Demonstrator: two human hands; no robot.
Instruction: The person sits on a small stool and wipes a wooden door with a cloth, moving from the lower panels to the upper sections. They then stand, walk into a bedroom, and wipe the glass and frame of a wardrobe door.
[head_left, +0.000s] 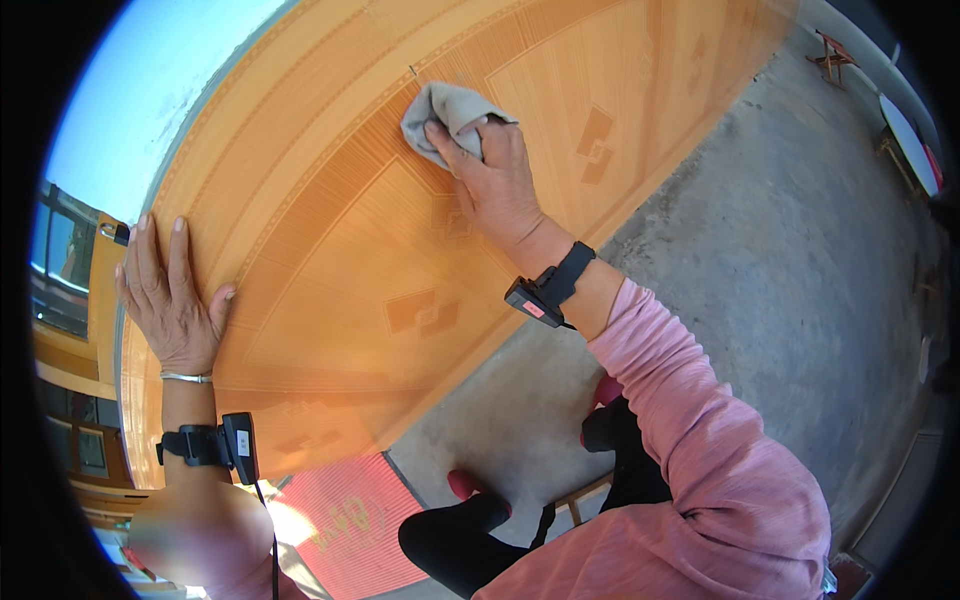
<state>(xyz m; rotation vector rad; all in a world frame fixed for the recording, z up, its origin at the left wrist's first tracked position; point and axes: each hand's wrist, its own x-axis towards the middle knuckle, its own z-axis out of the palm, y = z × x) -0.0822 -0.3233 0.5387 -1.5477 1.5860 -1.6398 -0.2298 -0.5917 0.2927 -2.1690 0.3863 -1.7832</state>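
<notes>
My right hand (499, 172) holds a folded grey cloth (450, 105) bunched under its fingers. The cloth is against the face of a wood-patterned door (352, 277), which has striped bands and diamond-like figures. A small dark mark (413, 70) shows on the door just above the cloth. My left hand (169, 292) lies flat near the door's left edge with its fingers spread and nothing in it. Right beside its fingertips is a black padlock (118, 233) with a metal shackle, partly hidden behind the edge.
A red ribbed doormat (360, 525) bearing writing lies at the door's lower end. Grey concrete floor (720, 262) extends to the right. A small wooden folding stool (831, 58) and a pale oval panel (909, 142) stand by the far wall. Windowed wooden doors (94, 450) are at left.
</notes>
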